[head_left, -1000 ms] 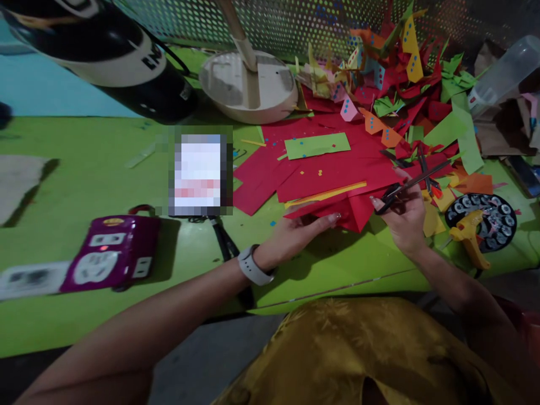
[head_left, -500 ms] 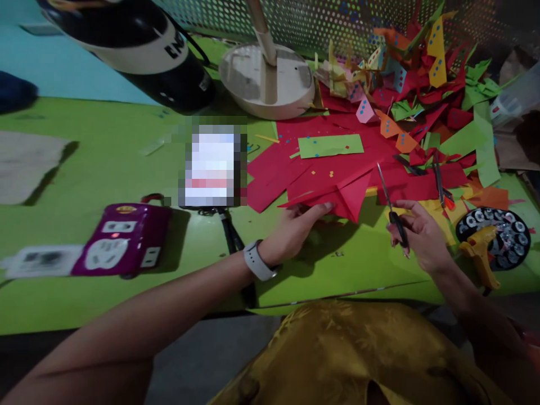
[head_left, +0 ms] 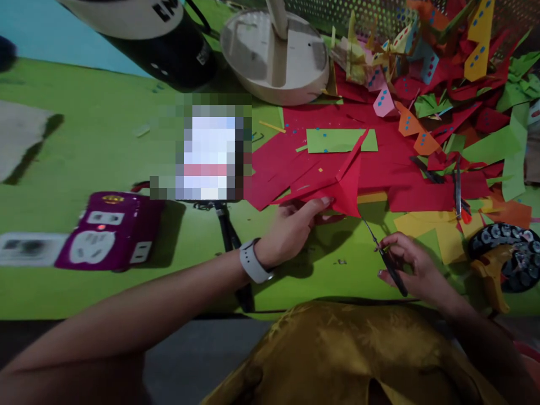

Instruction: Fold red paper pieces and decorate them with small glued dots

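Observation:
My left hand (head_left: 295, 228), with a grey watch on the wrist, pinches a folded piece of red paper (head_left: 348, 188) between thumb and fingers. The paper is held a little above the table, with a pointed flap standing up at its far side. Dark-handled scissors (head_left: 390, 267) are in my right hand (head_left: 411, 264), their tip at the lower right corner of the red paper. Beneath the paper lie red sheets (head_left: 392, 163), and on them a light green strip (head_left: 316, 140) with small blue dots about it.
A heap of coloured paper pieces (head_left: 426, 67) lies at the back right. A yellow glue gun (head_left: 491, 284) sits at the right edge. Leftward are a phone (head_left: 211, 152), a purple power socket box (head_left: 113, 225), a round lamp base (head_left: 257, 62) and a dark bottle (head_left: 181, 56).
The scissors have come down and left, and their tip now meets the paper's corner. The red paper has turned in my left hand, its flap now upright. The view has shifted slightly.

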Tool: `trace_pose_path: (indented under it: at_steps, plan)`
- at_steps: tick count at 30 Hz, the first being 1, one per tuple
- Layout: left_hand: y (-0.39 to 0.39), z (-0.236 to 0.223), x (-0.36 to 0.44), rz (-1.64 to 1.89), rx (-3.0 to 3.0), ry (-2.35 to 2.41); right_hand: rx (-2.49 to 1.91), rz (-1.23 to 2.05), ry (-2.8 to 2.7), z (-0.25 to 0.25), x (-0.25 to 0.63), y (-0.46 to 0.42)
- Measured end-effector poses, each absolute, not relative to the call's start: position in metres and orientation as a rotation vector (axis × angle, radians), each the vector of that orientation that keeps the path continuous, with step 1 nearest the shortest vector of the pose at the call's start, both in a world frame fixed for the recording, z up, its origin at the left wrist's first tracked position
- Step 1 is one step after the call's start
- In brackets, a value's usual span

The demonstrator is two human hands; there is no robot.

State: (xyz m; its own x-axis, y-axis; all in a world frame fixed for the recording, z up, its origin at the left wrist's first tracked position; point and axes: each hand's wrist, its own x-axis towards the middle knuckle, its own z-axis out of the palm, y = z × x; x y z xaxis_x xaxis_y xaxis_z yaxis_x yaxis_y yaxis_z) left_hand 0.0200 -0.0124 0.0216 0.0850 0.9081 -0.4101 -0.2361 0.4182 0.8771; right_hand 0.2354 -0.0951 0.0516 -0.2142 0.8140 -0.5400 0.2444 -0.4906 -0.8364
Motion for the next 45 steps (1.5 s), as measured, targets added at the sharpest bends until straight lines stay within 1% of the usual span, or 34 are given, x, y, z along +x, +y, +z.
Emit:
trace_pose_path:
  at_steps: [7,19,30,45]
  plan:
    - [-0.013,0.018,0.016,1.005,0.663,1.121,-1.612,1.692,-1.274,0.055,0.241,-0.096]
    - [-0.017,0.022,0.021,0.977,0.677,1.101,-1.622,1.804,-1.175,0.055,0.233,-0.096]
    - [-0.015,0.029,0.023,0.981,0.491,1.021,-1.659,1.825,-1.148,0.053,0.235,-0.095]
    - [-0.017,0.025,0.021,0.933,0.565,1.001,-1.642,1.832,-1.075,0.050,0.235,-0.094]
